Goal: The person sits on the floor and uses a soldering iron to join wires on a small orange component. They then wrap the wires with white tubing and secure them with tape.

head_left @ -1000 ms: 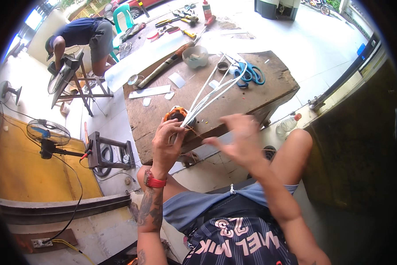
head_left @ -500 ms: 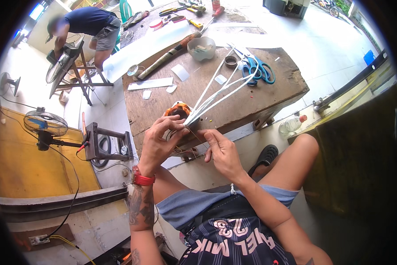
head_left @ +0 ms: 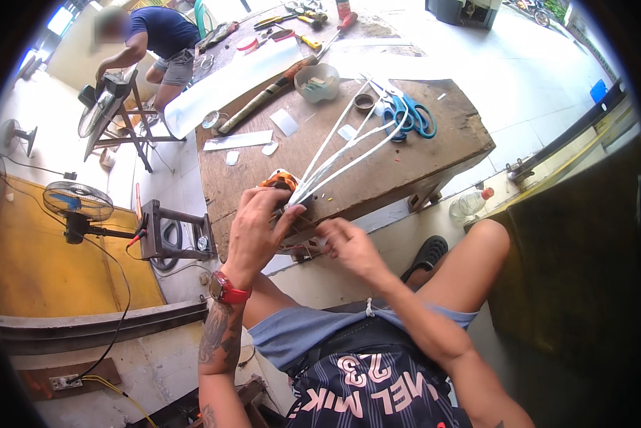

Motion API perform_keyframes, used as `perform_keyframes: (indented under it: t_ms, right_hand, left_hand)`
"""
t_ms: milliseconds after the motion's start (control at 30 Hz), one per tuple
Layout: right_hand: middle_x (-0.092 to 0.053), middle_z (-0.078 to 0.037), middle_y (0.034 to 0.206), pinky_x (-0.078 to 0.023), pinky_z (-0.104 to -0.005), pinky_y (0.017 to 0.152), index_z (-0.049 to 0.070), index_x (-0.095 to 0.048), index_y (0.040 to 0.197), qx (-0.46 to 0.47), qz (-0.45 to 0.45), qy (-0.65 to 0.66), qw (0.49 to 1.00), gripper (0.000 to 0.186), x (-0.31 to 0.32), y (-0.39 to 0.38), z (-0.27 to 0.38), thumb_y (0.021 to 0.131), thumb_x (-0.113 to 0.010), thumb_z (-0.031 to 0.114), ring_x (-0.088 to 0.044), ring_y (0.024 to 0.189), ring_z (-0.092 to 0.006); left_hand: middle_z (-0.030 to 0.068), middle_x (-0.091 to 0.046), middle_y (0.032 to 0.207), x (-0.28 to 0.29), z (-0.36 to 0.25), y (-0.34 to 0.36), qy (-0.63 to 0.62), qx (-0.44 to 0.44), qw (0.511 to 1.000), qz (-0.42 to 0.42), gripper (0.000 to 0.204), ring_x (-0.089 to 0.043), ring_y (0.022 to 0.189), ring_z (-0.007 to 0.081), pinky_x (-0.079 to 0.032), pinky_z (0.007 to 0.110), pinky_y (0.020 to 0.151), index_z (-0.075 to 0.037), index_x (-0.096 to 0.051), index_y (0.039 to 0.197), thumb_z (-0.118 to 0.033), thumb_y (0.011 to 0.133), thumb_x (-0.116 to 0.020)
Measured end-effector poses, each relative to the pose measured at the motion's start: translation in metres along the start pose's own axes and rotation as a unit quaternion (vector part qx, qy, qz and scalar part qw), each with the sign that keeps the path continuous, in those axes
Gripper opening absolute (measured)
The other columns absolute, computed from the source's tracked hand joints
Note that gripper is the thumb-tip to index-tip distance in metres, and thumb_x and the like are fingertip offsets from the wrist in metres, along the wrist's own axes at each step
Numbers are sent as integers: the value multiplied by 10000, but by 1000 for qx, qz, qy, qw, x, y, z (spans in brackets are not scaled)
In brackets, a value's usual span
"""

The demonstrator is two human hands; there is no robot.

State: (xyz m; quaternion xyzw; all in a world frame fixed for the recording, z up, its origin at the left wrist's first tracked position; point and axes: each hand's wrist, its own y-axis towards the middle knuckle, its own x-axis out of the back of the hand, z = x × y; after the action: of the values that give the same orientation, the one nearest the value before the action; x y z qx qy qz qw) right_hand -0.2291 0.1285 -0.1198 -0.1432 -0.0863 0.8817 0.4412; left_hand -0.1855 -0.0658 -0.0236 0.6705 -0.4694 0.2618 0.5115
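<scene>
My left hand (head_left: 255,228) is closed around the near side of a motor coil with orange-copper windings (head_left: 283,178), at the front edge of the wooden bench. Several long white wires or sleeves (head_left: 332,165) fan out from between its thumb and fingers toward the far right, over a pair of blue-handled scissors (head_left: 422,123). My right hand (head_left: 352,247), slightly blurred, is just right of the coil, its fingertips pinched on what looks like a thin copper-coloured wire running from the left hand. The fingers hide the wire's ends.
On the wooden bench (head_left: 406,167) lie a brown tape roll (head_left: 364,103), a translucent bowl (head_left: 316,83), white sheet pieces (head_left: 238,140) and a long wrapped rod (head_left: 263,100). Left stands a fan (head_left: 78,203); farther off, a person (head_left: 156,43) bends over another fan. A bottle (head_left: 470,203) stands right.
My right hand has shifted slightly left and down, its fingers drawn in closer. My left hand still holds the coil and the white wires. The person at back left has straightened a little.
</scene>
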Motion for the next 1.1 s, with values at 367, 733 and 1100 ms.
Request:
perform_keyframes:
  t_ms: [367, 733, 1100]
  right_hand:
    - [-574, -189, 1506, -341, -468, 1250, 49, -545, 1499, 479, -26, -634, 607, 539, 52, 14, 33, 1073, -570, 378, -510, 1451, -332]
    - [-538, -228, 1538, -423, -496, 1207, 175, -651, 1371, 430, 300, -371, 767, 411, 28, 94, 96, 989, -723, 309, -475, 1478, -401]
    - [-603, -223, 1447, -481, -497, 1148, 105, -668, 1269, 450, 283, -334, 779, 312, 22, 94, 90, 981, -725, 210, -526, 1412, -431]
  left_hand:
    - [177, -699, 1264, 48, 33, 17, -12, -108, 962, 252, 315, -586, 1322, 346, -446, 454, 1159, -5, -692, 1264, -228, 1047, -640]
    - [163, -698, 1137, 47, 38, 21, -94, -29, 962, 255, 219, -598, 1235, 374, -490, 465, 1050, 6, -687, 1104, -179, 995, -731]
    - [164, -697, 1146, 23, 25, -7, -35, -24, 993, 110, 185, -616, 1221, 365, -503, 456, 1056, -29, -687, 1135, -92, 966, -725]
